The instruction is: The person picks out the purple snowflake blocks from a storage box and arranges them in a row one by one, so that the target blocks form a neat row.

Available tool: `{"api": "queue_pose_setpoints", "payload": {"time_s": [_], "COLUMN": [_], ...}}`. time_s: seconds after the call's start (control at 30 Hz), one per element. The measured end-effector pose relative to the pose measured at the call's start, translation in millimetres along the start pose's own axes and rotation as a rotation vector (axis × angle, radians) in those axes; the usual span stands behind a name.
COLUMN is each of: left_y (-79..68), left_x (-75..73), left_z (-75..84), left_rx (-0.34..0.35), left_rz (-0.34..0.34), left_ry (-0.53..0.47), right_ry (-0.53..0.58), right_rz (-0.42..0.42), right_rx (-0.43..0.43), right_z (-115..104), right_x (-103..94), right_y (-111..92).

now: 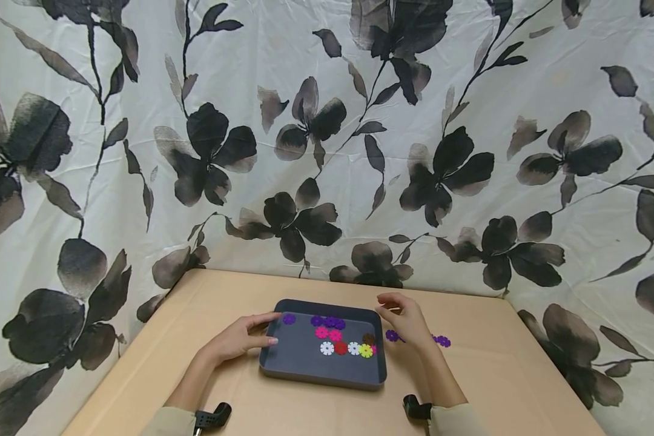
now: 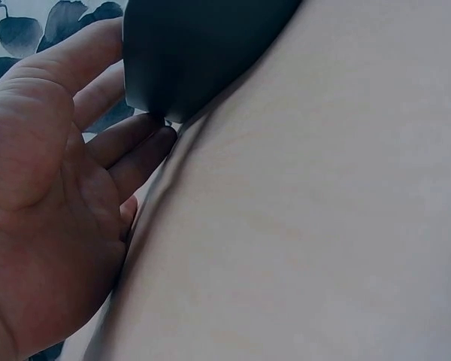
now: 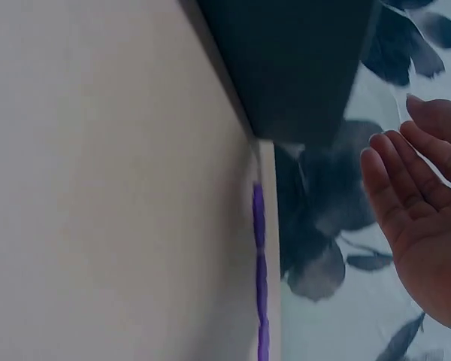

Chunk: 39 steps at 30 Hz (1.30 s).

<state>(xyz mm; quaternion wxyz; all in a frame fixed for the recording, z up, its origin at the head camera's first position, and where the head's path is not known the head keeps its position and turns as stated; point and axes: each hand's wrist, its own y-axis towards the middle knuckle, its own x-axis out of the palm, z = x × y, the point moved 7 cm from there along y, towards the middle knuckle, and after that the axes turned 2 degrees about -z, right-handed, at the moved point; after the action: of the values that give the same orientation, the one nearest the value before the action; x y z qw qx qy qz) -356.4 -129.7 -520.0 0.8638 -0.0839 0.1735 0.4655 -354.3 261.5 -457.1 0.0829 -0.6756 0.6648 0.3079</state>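
A dark grey rectangular tray lies on the table, with small flower-shaped plastic discs in it. My left hand is at its left side, thumb and fingers spread and touching the wall; from the left wrist view, fingertips meet the tray's lower edge. Beyond the tray's right rim, my right hand hovers with loosely bent fingers and nothing visible in them. Purple discs line the back of the tray. Pink discs, white discs, a red disc, a yellow disc and a brown disc lie closer.
On the tan table, more purple discs lie to the right of the tray, partly hidden by my right hand and wrist. A floral cloth hangs behind the table.
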Motion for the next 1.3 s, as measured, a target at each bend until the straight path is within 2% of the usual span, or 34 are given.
{"api": "queue_pose_setpoints", "payload": {"time_s": [0.1,0.33,0.7,0.87,1.03,1.3], "left_y": [-0.1,0.0,-0.2,0.6,0.5,-0.2], "left_x": [0.3,0.2,-0.5,-0.7,-0.9,0.1], "left_z": [0.1,-1.4,-0.6,1.3,3.1,2.7], "left_rx": [0.009,0.005,-0.002,0.001,0.003,0.007], "left_rz": [0.001,-0.001,-0.001,0.0,0.002,-0.003], "left_ry": [-0.006,-0.008,0.004,0.02,0.016,0.009], "right_ry": [0.017,-0.007,-0.102,-0.135,-0.222,-0.285], "right_rz": [-0.035,-0.181,-0.405,-0.43,-0.442,-0.432], "right_rx": [-0.011,-0.067,-0.134,-0.154,-0.184,-0.15], "right_z": [-7,-15,-24,-30,-34,-30], "right_x": [15.1,51.4,90.0,100.4,110.0,117.9], "right_y": [2,11,20,23,26,25]}}
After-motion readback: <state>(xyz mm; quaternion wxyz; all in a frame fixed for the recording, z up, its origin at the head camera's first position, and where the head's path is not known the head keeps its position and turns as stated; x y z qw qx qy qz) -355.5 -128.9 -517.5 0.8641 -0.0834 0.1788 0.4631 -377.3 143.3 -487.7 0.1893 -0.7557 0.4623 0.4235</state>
